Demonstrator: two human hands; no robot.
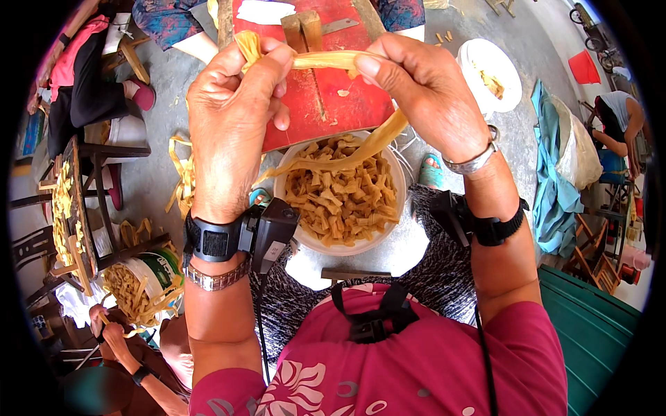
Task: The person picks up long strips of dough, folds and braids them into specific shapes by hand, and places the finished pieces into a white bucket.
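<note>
My left hand (232,104) pinches one end of a long yellow-tan strip (322,61), soft and fibrous-looking, with a short folded end standing up above the thumb. My right hand (433,90) grips the strip farther along between thumb and fingers, and the span between the hands is drawn nearly straight. From my right hand the loose tail hangs down and left, across a white tub (340,249). Many small folded or knotted pieces (340,201) of the same tan material fill that tub, between my knees. What kind of material it is I cannot tell.
Ahead is a red-topped bench (354,104) with wooden blocks (302,31) on it. A white bucket (489,76) stands at the right. More strips (182,177) hang at the left, near a bucket of pieces (132,291). Other people sit nearby; one co-worker's hands (114,333) hold a strip.
</note>
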